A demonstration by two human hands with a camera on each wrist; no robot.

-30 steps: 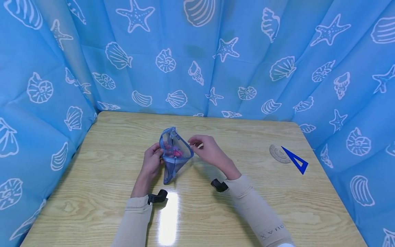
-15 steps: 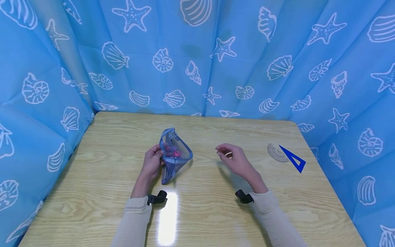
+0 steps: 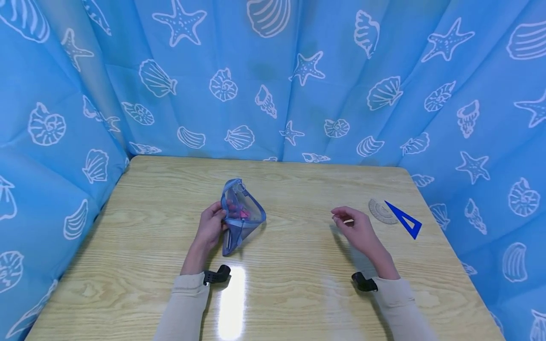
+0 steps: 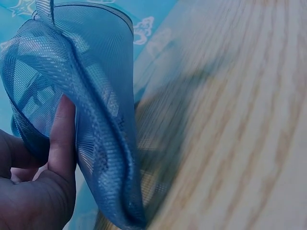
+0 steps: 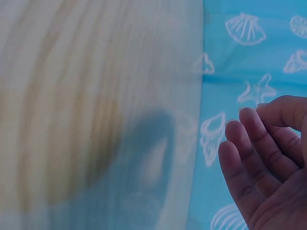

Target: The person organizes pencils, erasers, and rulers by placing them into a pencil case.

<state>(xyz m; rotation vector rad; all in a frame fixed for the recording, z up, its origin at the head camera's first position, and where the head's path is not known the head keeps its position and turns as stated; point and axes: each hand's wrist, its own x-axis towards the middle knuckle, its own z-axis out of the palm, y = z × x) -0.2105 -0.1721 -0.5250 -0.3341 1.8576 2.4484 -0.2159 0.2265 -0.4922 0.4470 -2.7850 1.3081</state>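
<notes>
My left hand [image 3: 211,224] grips the side of a blue mesh zipper pouch [image 3: 252,229], its mouth spread wide. Inside the pouch lies a small pink item [image 3: 244,214], its kind too small to tell. In the left wrist view, the thumb and fingers pinch the pouch's mesh wall [image 4: 103,120]. Well to the right, my right hand [image 3: 357,229] hovers over the table with loosely bent fingers and nothing in them. Closest to it are a clear protractor [image 3: 382,212] and a blue set square [image 3: 404,219], lying flat beside each other.
The wooden table [image 3: 290,279] has a glare patch near its front. A blue curtain [image 3: 315,104] with white seashell prints hangs behind it and at both sides.
My right hand has moved away from the pouch, rightward toward the protractor and set square. My left hand keeps holding the pouch in nearly the same place.
</notes>
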